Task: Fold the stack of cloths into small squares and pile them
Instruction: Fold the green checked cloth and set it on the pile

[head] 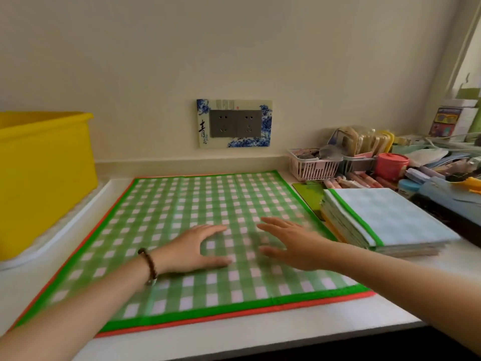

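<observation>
A green checked cloth (166,204) with a green border lies spread flat on the white counter, on top of a cloth with an orange border (234,312) that shows along the front and left edges. My left hand (192,248) lies flat on the green cloth near its middle, fingers straight. My right hand (291,243) is just to its right, over the same cloth, fingers spread and blurred. To the right stands a pile of folded square cloths (387,222), its top one pale blue with a green edge.
A yellow plastic bin (44,173) stands at the left on a white tray (52,241). A pink basket (312,165), a red pot (391,165), pens and other clutter fill the back right. A wall socket (234,123) is behind the cloth.
</observation>
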